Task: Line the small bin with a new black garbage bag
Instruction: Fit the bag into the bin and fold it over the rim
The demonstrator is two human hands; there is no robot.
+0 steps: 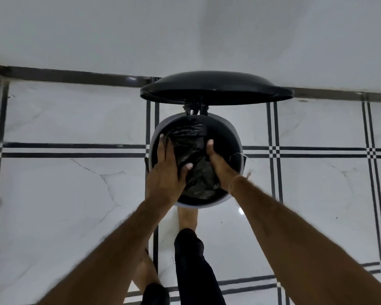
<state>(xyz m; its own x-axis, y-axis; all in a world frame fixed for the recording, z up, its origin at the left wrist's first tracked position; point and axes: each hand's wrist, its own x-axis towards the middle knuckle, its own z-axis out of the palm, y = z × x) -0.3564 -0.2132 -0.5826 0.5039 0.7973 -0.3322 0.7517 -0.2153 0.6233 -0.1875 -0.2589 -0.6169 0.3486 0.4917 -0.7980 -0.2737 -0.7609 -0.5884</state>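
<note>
A small round bin (237, 137) with a grey rim and dark inside stands on the floor below me. Its black lid (216, 89) is tipped up at the far side. A crumpled black garbage bag (193, 150) sits bunched in the bin's opening. My left hand (166, 170) lies over the bag's left side, fingers reaching along the left inner wall, thumb pressed on the plastic. My right hand (218, 164) grips the bag's right side, thumb pointing up. Both hands are inside the rim.
The bin stands close to a white wall with a dark skirting strip (75, 77). White marble floor tiles (64, 194) with black line borders surround it. My bare foot (187, 216) is at the bin's near edge, my other foot (145, 274) further back.
</note>
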